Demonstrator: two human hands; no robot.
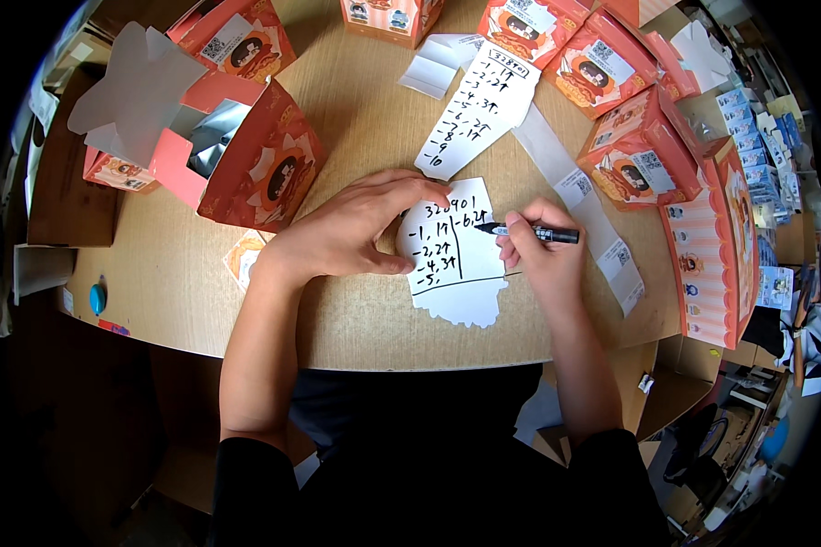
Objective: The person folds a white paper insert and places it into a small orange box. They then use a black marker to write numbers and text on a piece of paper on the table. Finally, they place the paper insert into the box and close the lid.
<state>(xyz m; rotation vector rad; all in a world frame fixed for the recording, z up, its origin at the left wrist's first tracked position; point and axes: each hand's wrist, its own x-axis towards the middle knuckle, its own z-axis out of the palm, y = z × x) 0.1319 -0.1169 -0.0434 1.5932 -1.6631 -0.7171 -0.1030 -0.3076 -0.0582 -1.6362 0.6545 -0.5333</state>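
My right hand (pixel 543 251) grips a black marker pen (pixel 556 234) in a writing hold. The pen's tip points left, at the end of a handwritten line on a white paper sheet (pixel 483 260) with a ragged lower edge. Black handwriting fills the sheet's left column and the top of its right one. My left hand (pixel 360 223) rests at the sheet's left side with thumb and fingers apart, its fingertips on the paper. Just beyond lies a second handwritten white sheet (pixel 479 109), a longer list, its lower end near my left fingertips.
An open red-orange printed box (pixel 283 173) with silver packets (pixel 214 137) inside stands at the left. Several similar boxes (pixel 643 150) line the right and far side. A paper strip with printed codes (pixel 575 187) lies right of my right hand. A blue object (pixel 98 299) sits near the left edge.
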